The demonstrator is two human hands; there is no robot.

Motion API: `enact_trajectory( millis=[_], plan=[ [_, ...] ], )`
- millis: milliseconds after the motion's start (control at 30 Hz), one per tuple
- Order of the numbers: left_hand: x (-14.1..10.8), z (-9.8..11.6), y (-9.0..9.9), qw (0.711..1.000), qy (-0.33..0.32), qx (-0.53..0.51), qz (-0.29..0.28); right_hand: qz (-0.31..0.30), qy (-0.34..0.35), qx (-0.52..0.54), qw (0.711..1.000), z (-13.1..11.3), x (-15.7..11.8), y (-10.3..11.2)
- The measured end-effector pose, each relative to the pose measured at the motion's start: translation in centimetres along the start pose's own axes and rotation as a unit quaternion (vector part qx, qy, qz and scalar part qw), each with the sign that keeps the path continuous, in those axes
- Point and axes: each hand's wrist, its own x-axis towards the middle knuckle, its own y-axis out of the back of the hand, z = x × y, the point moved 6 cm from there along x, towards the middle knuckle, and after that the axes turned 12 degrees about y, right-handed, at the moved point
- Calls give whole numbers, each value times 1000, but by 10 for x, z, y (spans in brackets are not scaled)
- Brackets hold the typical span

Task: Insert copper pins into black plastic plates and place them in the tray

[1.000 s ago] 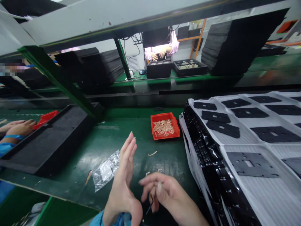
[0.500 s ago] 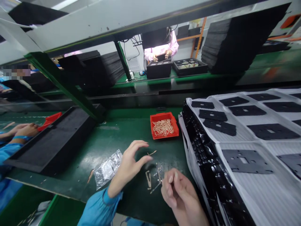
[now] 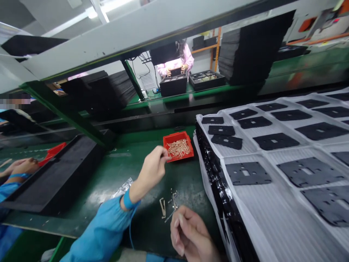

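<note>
My left hand [image 3: 152,167] is closed, its thumb and fingertips pressed together at the front left corner of a red bin [image 3: 178,159]. What the pinch holds, if anything, is too small to make out. A tangle of thin tan strips [image 3: 178,147] fills the bin. Low in the view, my right hand [image 3: 191,233] has its fingers curled with the thumb against them; anything inside is hidden. Just beyond it, a few bent tan strips [image 3: 163,208] and small clear bits [image 3: 174,200] lie on the green bench [image 3: 131,145].
To the right, flat black plates [image 3: 248,173] with cutouts lie on white sheeting [image 3: 245,211] over a black-wrapped stack. A black tray [image 3: 57,174] and a co-worker's hands [image 3: 24,166] are at left. Behind my left forearm shows a clear plastic bag [image 3: 122,187]. Another person works across the bench.
My left hand has moved forward to the red bin and closed from an open curve. The loose strip that lay beneath it is gone from the bench. My right hand stays curled. The view has shifted.
</note>
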Motion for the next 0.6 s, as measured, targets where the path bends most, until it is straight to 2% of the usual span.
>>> enact_trajectory(
  millis=[67, 167, 300, 367, 467, 600],
  plan=[
    [33, 13, 3, 1000, -5, 26, -12, 3, -21, -2, 1000, 5, -3, 2],
    [77, 27, -10, 994, -24, 76, -76, -6, -22, -9, 1000, 11, -4, 5],
    [106, 37, -30, 977, -53, 138, -155, -7, -5, -21, 1000, 14, 0, 10],
    [110, 41, -31, 974, -60, 153, -158, -4, 4, -25, 1000, 13, 3, 12],
    [101, 58, -19, 981, -69, 136, -122, -1, 14, -34, 999, 12, 7, 13],
    [55, 110, 9, 992, -112, 43, -39, -15, 18, -49, 999, 17, 13, 13]
  ],
)
